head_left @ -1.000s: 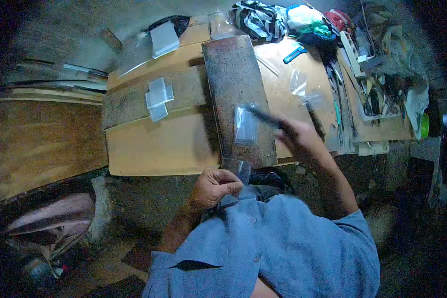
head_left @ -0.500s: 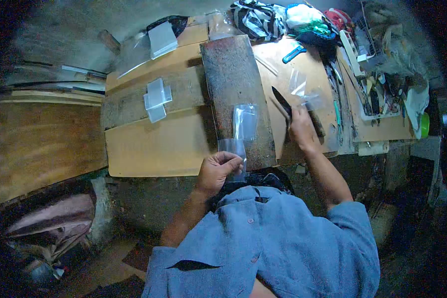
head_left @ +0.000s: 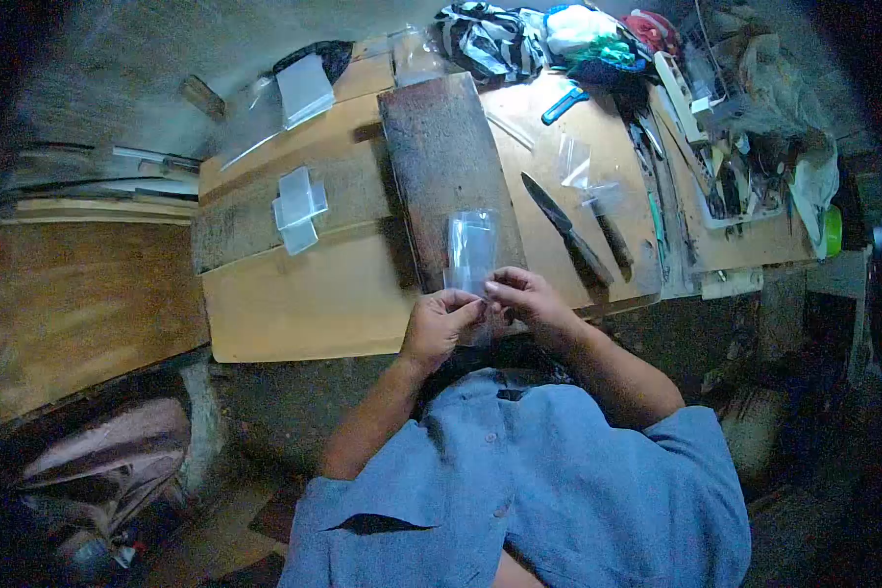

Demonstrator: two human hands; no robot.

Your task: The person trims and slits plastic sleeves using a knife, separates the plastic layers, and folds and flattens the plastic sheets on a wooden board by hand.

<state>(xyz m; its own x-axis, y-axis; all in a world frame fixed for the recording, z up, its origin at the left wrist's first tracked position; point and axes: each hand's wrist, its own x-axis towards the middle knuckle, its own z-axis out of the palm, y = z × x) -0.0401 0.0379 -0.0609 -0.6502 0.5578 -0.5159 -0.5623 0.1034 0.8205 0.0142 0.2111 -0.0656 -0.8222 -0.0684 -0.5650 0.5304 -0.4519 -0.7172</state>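
At the lower centre of the frame, we see a clear plastic piece (head_left: pixel 465 278) pinched in both hands at the near end of a dark board (head_left: pixel 439 147). The left hand (head_left: pixel 437 329) has thumb and forefinger closed on it; the right hand (head_left: pixel 531 300) meets it there, fingertips drawn together on the plastic, how firmly we cannot tell. Just beyond lie clear sheets (head_left: pixel 473 233), flat on the board.

We judge the handling under way, not finished: this piece is in hand and not yet set down, and the sheets on the board remain. Left of centre, overlapping pieces (head_left: pixel 300 210) rest apart, perhaps those already dealt with; how many, we cannot count.

Right of the board, a knife (head_left: pixel 563 225) lies unheld near a dark handle (head_left: pixel 612 241). Farther out, we find a blue cutter (head_left: pixel 563 104) at upper right and a pale stack (head_left: pixel 305 90) at upper left.
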